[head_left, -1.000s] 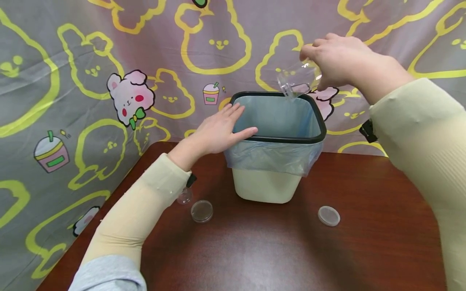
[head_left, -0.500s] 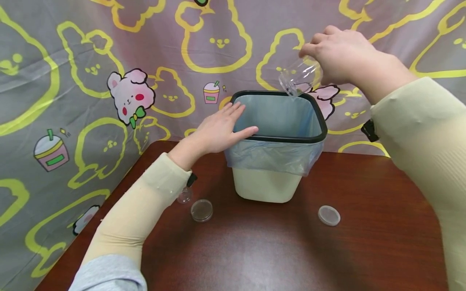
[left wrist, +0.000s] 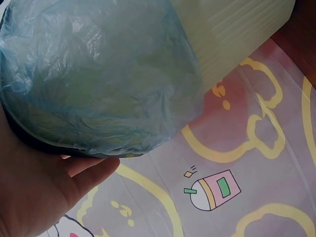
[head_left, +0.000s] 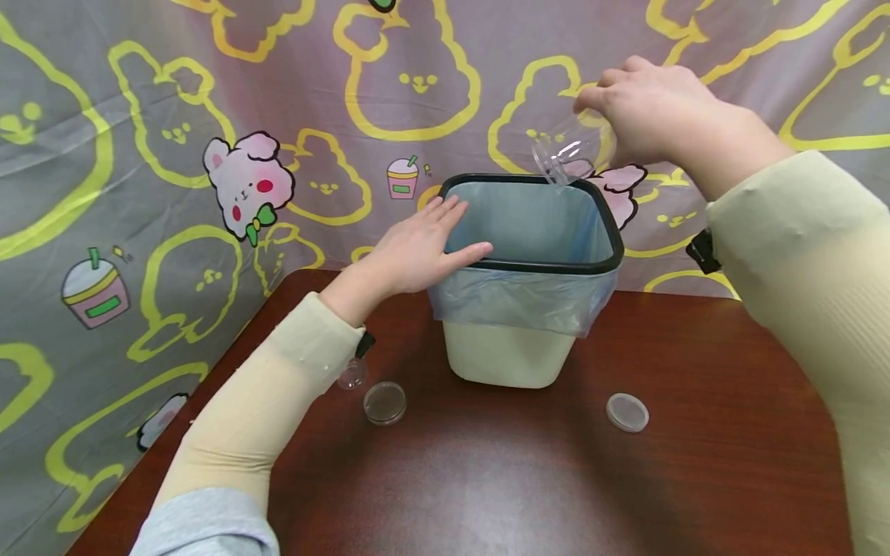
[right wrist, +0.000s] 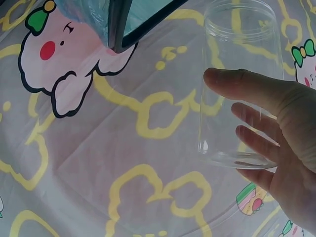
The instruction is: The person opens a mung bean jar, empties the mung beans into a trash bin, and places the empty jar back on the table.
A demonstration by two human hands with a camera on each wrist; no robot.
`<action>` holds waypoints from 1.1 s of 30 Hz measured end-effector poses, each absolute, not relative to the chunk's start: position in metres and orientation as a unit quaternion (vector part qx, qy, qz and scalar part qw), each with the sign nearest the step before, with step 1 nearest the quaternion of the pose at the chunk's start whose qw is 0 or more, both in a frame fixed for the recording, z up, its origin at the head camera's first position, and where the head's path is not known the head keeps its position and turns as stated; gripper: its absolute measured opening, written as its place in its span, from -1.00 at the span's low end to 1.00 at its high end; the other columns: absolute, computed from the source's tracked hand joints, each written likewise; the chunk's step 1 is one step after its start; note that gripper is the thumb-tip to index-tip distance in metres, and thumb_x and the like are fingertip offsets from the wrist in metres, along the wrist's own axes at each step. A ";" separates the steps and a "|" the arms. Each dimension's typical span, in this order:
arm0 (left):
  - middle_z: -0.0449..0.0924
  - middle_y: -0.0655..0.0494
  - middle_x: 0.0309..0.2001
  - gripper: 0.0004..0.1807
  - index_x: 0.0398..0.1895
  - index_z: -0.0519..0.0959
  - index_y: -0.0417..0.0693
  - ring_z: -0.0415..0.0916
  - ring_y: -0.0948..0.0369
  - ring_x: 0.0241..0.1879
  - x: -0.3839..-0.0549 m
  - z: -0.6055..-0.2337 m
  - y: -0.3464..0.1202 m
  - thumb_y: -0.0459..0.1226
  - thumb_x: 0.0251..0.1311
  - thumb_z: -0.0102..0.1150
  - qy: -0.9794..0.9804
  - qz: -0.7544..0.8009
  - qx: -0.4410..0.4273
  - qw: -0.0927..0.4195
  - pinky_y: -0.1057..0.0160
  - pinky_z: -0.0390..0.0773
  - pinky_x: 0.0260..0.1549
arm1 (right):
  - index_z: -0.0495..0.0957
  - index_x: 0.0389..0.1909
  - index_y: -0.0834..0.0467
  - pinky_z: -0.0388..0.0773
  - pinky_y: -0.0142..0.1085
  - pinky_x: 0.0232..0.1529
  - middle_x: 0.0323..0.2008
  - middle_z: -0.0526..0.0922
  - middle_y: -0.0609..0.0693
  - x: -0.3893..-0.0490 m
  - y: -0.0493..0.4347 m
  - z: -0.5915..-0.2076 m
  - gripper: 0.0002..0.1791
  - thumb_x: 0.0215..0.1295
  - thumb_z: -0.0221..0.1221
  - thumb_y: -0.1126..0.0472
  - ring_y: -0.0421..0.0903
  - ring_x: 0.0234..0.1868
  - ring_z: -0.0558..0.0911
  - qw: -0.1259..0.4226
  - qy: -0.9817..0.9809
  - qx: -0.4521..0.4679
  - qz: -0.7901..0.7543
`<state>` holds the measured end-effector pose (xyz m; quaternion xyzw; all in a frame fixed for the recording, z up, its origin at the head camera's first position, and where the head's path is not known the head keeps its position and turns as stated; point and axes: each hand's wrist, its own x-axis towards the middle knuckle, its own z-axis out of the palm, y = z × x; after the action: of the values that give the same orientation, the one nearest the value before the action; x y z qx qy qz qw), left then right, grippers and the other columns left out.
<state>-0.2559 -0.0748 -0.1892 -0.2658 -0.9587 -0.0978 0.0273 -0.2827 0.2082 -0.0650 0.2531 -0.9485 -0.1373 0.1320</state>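
Observation:
My right hand [head_left: 647, 108] grips a clear, wide-mouthed plastic jar [head_left: 572, 150], tipped so its mouth points down and left over the bin's back right corner. In the right wrist view the thumb crosses the near wall of the jar [right wrist: 217, 123] and the fingers show through from behind; small dark specks show near its mouth in the head view. At the bin's left front, my left hand [head_left: 420, 247] rests on the black rim with fingers straight and thumb spread. The waste bin [head_left: 511, 355] is cream, lined with a translucent blue bag [head_left: 528, 297].
A whitish round lid [head_left: 628, 412] lies on the brown table [head_left: 487, 479], right of the bin. To the left lies a clear round lid [head_left: 385, 403], beside another clear piece [head_left: 352, 376] partly hidden by the left sleeve. A patterned curtain [head_left: 313, 93] hangs behind.
The right hand rose slightly with the jar, then sank a little, its tilt shifting slightly. Fewer dark bits show at the jar's mouth. The left hand stays on the rim.

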 end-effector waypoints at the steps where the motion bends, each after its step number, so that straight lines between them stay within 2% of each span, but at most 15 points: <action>1: -0.16 0.06 0.54 -0.02 0.55 -0.02 -0.01 -0.27 0.09 0.50 -0.256 -0.189 -0.075 0.42 0.25 -0.32 -0.959 -0.098 -0.264 0.027 0.03 -0.06 0.38 | 0.34 0.23 0.24 0.35 0.34 -0.17 0.12 0.36 0.35 -0.283 0.208 -0.065 -0.23 -0.08 0.37 0.19 0.36 0.16 0.23 0.131 -0.949 0.249 -0.139; 5: -0.16 0.07 0.54 -0.02 0.55 -0.02 -0.01 -0.27 0.09 0.50 -0.256 -0.189 -0.075 0.42 0.25 -0.33 -0.960 -0.096 -0.263 0.026 0.02 -0.06 0.38 | 0.27 0.30 0.22 0.34 0.35 -0.14 0.18 0.31 0.34 -0.282 0.205 -0.060 -0.19 -0.05 0.35 0.27 0.36 0.22 0.19 0.143 -0.952 0.232 -0.137; 9: -0.15 0.05 0.54 -0.02 0.55 -0.02 -0.02 -0.26 0.08 0.50 -0.256 -0.190 -0.076 0.41 0.25 -0.32 -0.959 -0.095 -0.265 0.026 0.03 -0.06 0.38 | 0.26 0.33 0.20 0.33 0.35 -0.10 0.22 0.28 0.34 -0.281 0.202 -0.058 -0.17 -0.06 0.34 0.32 0.37 0.25 0.16 0.133 -0.956 0.223 -0.140; 23: -0.14 0.05 0.54 -0.02 0.55 -0.02 -0.02 -0.27 0.08 0.50 -0.257 -0.190 -0.075 0.41 0.26 -0.33 -0.958 -0.093 -0.268 0.030 0.03 -0.07 0.38 | 0.29 0.30 0.23 0.30 0.36 -0.07 0.20 0.30 0.35 -0.280 0.206 -0.065 -0.16 -0.08 0.39 0.24 0.37 0.22 0.18 0.113 -0.959 0.228 -0.127; 33: -0.13 0.04 0.54 -0.02 0.55 -0.01 -0.02 -0.27 0.08 0.50 -0.256 -0.191 -0.075 0.41 0.26 -0.32 -0.958 -0.100 -0.269 0.026 0.01 -0.05 0.38 | 0.21 0.36 0.22 0.30 0.34 -0.08 0.21 0.28 0.34 -0.277 0.214 -0.069 -0.16 0.04 0.32 0.13 0.39 0.23 0.17 0.095 -0.967 0.209 -0.110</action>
<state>-0.2557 -0.0748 -0.1909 -0.2685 -0.9577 -0.1000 0.0260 -0.2766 0.2139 -0.0691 0.2088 -0.9671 -0.1100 0.0953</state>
